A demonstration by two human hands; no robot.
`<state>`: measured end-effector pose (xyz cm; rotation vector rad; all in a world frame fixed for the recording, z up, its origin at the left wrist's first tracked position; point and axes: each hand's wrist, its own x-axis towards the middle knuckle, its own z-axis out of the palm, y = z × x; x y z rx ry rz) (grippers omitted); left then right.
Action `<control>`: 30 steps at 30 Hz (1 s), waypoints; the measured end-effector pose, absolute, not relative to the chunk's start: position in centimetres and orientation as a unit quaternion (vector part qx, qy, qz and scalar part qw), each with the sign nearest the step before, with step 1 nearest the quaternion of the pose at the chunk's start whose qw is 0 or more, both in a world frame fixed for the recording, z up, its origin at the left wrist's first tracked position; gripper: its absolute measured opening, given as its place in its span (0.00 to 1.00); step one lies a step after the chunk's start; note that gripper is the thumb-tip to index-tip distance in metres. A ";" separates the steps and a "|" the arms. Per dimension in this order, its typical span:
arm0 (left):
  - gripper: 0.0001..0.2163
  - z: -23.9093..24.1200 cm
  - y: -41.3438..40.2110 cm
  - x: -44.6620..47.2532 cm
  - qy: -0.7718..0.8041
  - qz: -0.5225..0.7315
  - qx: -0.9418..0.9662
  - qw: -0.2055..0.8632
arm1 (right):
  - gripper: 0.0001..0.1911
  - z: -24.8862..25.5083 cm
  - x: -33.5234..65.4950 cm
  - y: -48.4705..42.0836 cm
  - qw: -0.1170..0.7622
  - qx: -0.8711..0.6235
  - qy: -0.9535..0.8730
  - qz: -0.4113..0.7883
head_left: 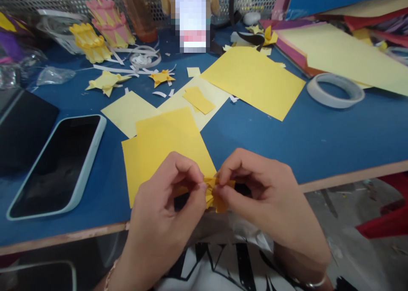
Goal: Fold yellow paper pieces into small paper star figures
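My left hand [172, 206] and my right hand [258, 193] meet at the table's front edge, each with thumb and fingertips pinched. Between them they grip a small folded yellow paper piece [210, 193], creased into pleats; the fingers cover much of it. Just beyond my left hand lie overlapping yellow paper sheets [168, 138]. Pale yellow paper [130, 112] lies behind these, with small yellow strips [199, 100] on top. A larger yellow square [255, 80] is farther back to the right.
A phone [57, 167] lies at left, a tape roll [335, 90] at right. Paper stars [106, 82], folded paper crowns [89, 42] and white scraps sit toward the back. Stacked coloured paper [347, 48] fills the back right. A pixelated upright patch [193, 18] stands at the back centre.
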<state>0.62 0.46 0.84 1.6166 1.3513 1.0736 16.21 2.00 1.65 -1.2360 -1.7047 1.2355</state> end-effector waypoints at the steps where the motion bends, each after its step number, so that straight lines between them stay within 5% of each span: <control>1: 0.08 0.8 0.5 0.6 0.525 0.423 0.633 0.380 | 0.09 1.7 16.2 2.0 0.345 -0.469 -0.649 0.489; 11: 0.07 0.7 0.1 1.0 0.585 0.469 0.582 0.314 | 0.09 0.9 16.8 1.9 0.405 -0.383 -0.596 0.578; 17: 0.08 0.6 0.3 1.0 0.581 0.469 0.615 0.252 | 0.11 0.7 16.6 1.7 0.438 -0.409 -0.605 0.524; 30: 0.08 0.6 0.2 1.1 0.547 0.473 0.597 0.347 | 0.14 0.8 16.6 1.6 0.419 -0.416 -0.653 0.474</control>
